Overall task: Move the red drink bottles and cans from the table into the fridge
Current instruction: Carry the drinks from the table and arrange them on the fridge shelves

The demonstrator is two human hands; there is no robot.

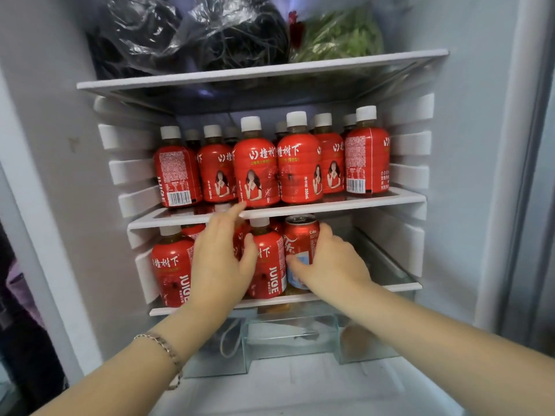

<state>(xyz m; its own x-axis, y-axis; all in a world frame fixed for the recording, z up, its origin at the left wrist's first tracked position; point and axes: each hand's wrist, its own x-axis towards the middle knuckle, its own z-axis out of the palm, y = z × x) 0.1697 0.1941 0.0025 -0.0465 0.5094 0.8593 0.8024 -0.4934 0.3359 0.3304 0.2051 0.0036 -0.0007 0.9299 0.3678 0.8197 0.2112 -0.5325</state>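
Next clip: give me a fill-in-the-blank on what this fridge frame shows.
The right hand grips a red ___ at the lower shelf.
The juice bottles on the middle shelf have ___ caps.
A bracelet sits on the ___ wrist.
The black bags lie on the ___ shelf.
Missing: can; white; left; top.

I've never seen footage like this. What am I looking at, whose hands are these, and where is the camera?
No machine here: a person wears one camera on the head, looking down at their hands in an open fridge. The middle shelf is full of red juice bottles with white caps; more stand on the lower shelf. The right hand grips a red can at the lower shelf. The left hand, bracelet at the wrist, rests with straight fingers against the bottles there. On top lie bagged greens.
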